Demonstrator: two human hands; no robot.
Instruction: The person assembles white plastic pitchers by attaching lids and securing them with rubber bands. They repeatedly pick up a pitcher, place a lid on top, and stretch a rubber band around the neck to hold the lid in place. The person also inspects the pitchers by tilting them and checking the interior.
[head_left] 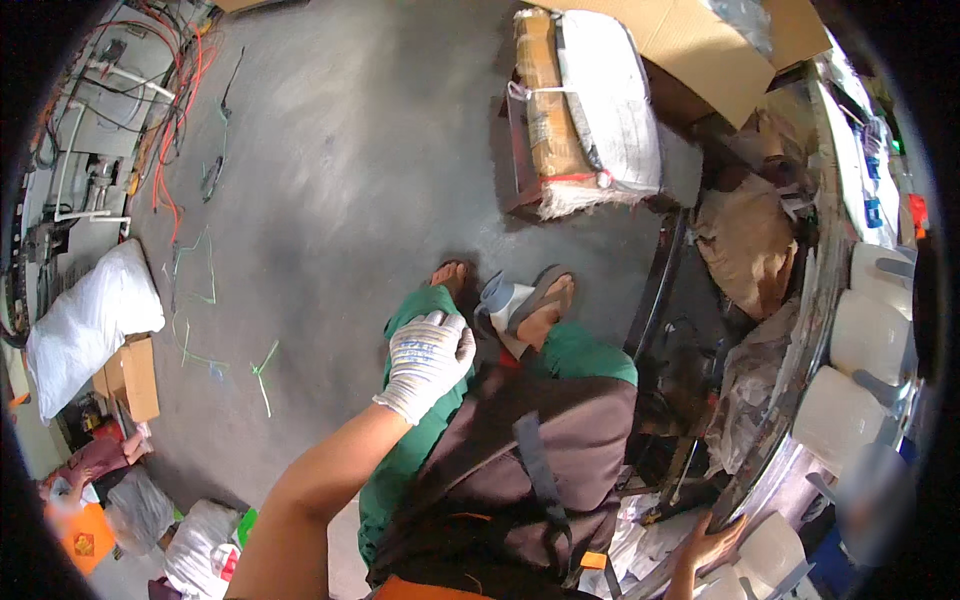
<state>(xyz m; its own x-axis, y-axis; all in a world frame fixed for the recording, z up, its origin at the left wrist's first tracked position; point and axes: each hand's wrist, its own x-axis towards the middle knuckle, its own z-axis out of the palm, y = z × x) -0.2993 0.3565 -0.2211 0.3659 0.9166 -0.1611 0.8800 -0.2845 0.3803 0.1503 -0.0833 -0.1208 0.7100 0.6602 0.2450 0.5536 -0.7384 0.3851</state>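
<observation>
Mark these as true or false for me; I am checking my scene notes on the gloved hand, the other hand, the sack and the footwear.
1. The left hand wears a white knitted glove. True.
2. The gloved hand holds a hammer. False: it holds nothing and rests by the green trouser knee.
3. The bare right hand lies on the metal bench edge. True.
4. The white woven sack lies on the bench. False: it lies on the grey floor.
5. Both feet wear boots. False: sandals.

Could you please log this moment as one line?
left hand: gloved, on green trouser knee | right hand: bare, on workbench edge | holding: nothing
</observation>
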